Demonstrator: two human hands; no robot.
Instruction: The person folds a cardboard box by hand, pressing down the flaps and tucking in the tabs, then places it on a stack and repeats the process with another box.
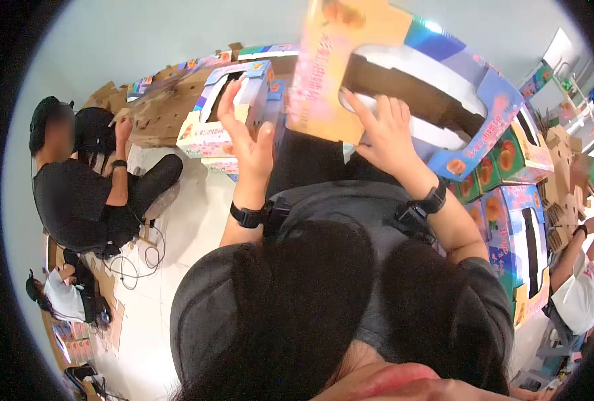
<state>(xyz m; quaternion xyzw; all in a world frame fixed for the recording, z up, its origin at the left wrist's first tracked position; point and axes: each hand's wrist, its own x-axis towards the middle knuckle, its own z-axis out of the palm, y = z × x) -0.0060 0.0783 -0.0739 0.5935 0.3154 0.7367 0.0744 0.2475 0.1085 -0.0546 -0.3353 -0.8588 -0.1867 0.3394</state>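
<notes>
Large carton [420, 87] cut off at top, lettering [323, 80] blurred

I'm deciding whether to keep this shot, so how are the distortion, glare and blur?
Head view: strong fisheye bending, black around the edges; head view: a bright glare spot on the big box, near its top edge; head view: the pale floor looks washed out; head view: the cardboard at picture left looks smeared.
</notes>
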